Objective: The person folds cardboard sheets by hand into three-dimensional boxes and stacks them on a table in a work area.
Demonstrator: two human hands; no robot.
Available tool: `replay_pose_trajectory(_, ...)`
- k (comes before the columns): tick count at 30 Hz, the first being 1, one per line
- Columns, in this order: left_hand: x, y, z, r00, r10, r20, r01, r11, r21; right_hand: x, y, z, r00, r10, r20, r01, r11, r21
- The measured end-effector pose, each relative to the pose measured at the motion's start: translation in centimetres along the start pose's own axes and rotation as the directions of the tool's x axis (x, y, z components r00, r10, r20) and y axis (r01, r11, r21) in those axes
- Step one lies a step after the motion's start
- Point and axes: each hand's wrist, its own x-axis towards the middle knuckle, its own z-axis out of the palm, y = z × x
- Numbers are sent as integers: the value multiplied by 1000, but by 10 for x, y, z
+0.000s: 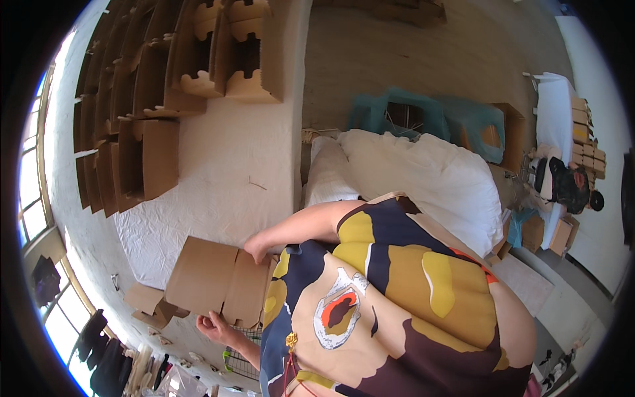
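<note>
A flat, creased piece of brown cardboard (210, 278), with a fold line and slots, lies at the edge of a table covered in white cloth (225, 178). At its upper right corner, my right hand (255, 249) is closed on the edge, its fingertips partly hidden. My left hand (213, 325) is by the lower edge, fingers apart and a little bent, with a fingertip at or touching the cardboard. Beside the sheet's lower left corner sits a smaller, partly folded cardboard piece (153, 306).
Rows of open cardboard boxes (161, 159) stand on the table's far left. A white cloth-covered heap (423, 178) and boxes in blue plastic (473, 126) are to the right. A wire basket (243, 360) is below my left forearm. Another person (562, 182) is at the far right.
</note>
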Motion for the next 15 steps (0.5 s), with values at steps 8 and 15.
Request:
replay_pose_trajectory(8, 1, 54, 66, 989, 97, 108, -120, 964, 236, -43, -26, -39, 967, 165, -194, -182, 981, -69)
replay_pose_trajectory(15, 8, 81, 104, 985, 127, 119, -146, 975, 166, -40, -82, -83, 848, -216, -484, 347, 916, 200)
